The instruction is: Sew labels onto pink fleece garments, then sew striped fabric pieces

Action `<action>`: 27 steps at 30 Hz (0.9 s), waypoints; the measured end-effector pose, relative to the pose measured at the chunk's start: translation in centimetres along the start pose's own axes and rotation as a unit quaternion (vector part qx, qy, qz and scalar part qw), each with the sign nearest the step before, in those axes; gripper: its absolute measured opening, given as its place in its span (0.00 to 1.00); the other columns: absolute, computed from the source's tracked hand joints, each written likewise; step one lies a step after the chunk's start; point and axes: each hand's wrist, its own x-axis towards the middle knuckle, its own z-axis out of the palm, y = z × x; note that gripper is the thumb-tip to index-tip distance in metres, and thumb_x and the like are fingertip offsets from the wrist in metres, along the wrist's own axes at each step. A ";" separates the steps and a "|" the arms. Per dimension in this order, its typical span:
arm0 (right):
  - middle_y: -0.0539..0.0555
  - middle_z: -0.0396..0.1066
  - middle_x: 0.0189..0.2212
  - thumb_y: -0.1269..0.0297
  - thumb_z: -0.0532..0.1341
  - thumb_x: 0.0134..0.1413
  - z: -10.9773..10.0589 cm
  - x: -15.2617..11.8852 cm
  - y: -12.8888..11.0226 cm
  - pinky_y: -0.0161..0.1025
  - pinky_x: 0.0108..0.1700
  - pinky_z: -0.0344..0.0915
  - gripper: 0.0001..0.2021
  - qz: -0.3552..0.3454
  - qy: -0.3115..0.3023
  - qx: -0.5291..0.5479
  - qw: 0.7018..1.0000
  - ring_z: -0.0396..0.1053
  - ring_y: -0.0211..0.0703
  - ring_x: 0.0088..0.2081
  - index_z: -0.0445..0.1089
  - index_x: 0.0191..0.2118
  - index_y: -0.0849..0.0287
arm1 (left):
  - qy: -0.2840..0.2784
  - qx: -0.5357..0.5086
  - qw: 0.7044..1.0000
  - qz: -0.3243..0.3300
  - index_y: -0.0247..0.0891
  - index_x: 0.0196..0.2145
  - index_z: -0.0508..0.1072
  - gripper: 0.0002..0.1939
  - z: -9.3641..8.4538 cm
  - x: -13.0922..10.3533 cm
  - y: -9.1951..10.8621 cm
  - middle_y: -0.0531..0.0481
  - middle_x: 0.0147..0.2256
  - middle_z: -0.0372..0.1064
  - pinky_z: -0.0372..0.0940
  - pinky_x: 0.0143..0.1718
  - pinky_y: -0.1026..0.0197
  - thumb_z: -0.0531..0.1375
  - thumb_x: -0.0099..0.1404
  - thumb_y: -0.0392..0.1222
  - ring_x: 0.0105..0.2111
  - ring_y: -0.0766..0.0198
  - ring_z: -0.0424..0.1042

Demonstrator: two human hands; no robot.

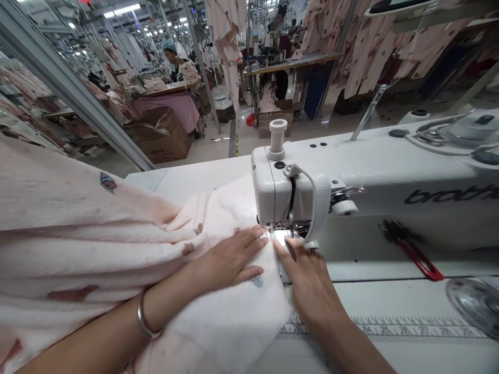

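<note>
Nearest us, a metal bracelet [145, 318] circles the left wrist, and a printed ruler [397, 329] runs along the near right of the table [390, 298], presumably within reach of the eye for measuring. We find the pale pink cloth [245, 319] spread over the near left and centre, heaped in folds at far left, its right edge under the sewing machine [268, 179]. The left hand [230, 257] lies open and flat upon it, fingers spread, probably to hold it smooth. The right hand [312, 275] reaches to that edge with forefinger extended; its other fingertips are partly hidden, so we cannot tell whether it pinches anything. A lamp's glow lights this spot, which suggests that close sight matters there. To the right, red snips [419, 254] rest beside the machine, apart from the cloth. Farther off, we note a cardboard box [161, 137] at left, two co-workers at tables, and pink garments [366, 57] hanging at right.
</note>
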 end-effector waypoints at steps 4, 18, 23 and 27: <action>0.62 0.57 0.52 0.88 0.44 0.45 -0.2 0.0 0.0 0.53 0.50 0.63 0.33 -0.004 -0.006 0.005 1.000 0.56 0.55 0.53 0.58 0.57 0.61 | 0.015 0.004 1.000 -0.005 0.33 0.59 0.52 0.27 0.1 0.5 -0.5 0.36 0.58 0.54 0.57 0.57 0.49 0.47 0.68 0.52 0.61 0.52 0.51; 0.65 0.61 0.53 0.86 0.42 0.51 0.3 -1.6 -2.5 0.52 0.54 0.61 0.26 -0.061 0.070 -0.019 0.995 0.54 0.52 0.57 0.58 0.56 0.71 | 0.058 0.020 0.998 0.000 0.34 0.57 0.55 0.25 0.6 0.2 -0.2 0.37 0.57 0.56 0.60 0.55 0.48 0.49 0.67 0.50 0.59 0.51 0.55; 0.68 0.62 0.53 0.84 0.44 0.51 1.6 -0.9 -4.4 0.57 0.53 0.60 0.24 -0.056 0.079 -0.031 0.995 0.57 0.57 0.56 0.62 0.54 0.74 | 0.078 0.036 0.996 -0.020 0.33 0.59 0.53 0.27 0.5 0.4 -0.4 0.37 0.59 0.54 0.58 0.58 0.52 0.50 0.67 0.51 0.61 0.54 0.53; 0.64 0.64 0.53 0.84 0.44 0.49 -0.2 -1.8 -4.6 0.53 0.55 0.60 0.29 -0.086 0.057 -0.015 0.995 0.59 0.51 0.56 0.58 0.58 0.68 | 0.075 0.049 0.994 -0.069 0.31 0.59 0.54 0.31 -0.3 -1.6 0.3 0.34 0.60 0.52 0.60 0.57 0.50 0.53 0.65 0.52 0.59 0.51 0.56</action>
